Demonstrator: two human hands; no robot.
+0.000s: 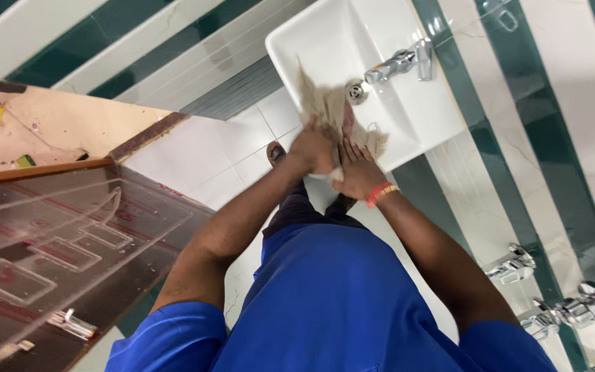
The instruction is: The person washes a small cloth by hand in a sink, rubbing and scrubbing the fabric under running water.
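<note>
- Your left hand [315, 148] and right hand [357, 172] are both clenched on a brownish cloth [332, 110] at the front rim of the white washbasin [325, 41]; the fingers are closed into the fabric, not flat on it.
- The cloth lies half in the bowl: its upper end is spread toward the drain [356, 91], its lower end bunched under your palms at the basin's near edge.
- Your two hands are touching, left partly over right. To my eye that crowds the grip; set them a little apart along the cloth so each has its own hold.
- The chrome tap [401, 63] stands just beyond the drain, and no stream of water shows from it. If you are wringing, I'd judge it best done over the bowl, not over the rim, so the drips land inside.
- Your hands sit right on the near edge, above the white tiled floor [201, 148]. Shifting them toward the drain should keep the floor dry.
- Your right wrist carries a red and yellow band [380, 193], close to the wet cloth; keep the fabric ahead of it.
- A brown door [56, 248] hangs open by your left elbow, and more taps [573, 310] jut from the green-striped wall [552, 138] on your right, so keep your elbows tucked in.
</note>
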